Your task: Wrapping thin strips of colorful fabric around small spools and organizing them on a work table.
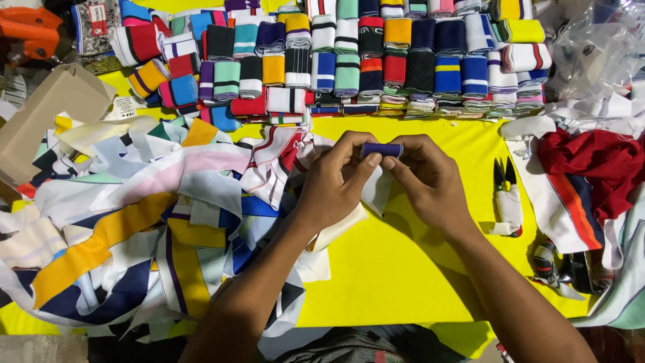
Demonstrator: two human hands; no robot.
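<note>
A small purple fabric roll [382, 149] lies crosswise between the left hand [336, 181] and right hand [430, 181], each pinching one end with its fingertips.

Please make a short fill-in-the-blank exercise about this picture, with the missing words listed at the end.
1. Both hands, the left hand and the right hand, hold a small rolled strip of fabric whose colour is ____.
2. The table cover under the hands is ____.
3. The small thread snips lie on the person's ____ side.
4. The loose fabric strips lie heaped on the person's ____ side.

Missing words: purple; yellow; right; left
</note>
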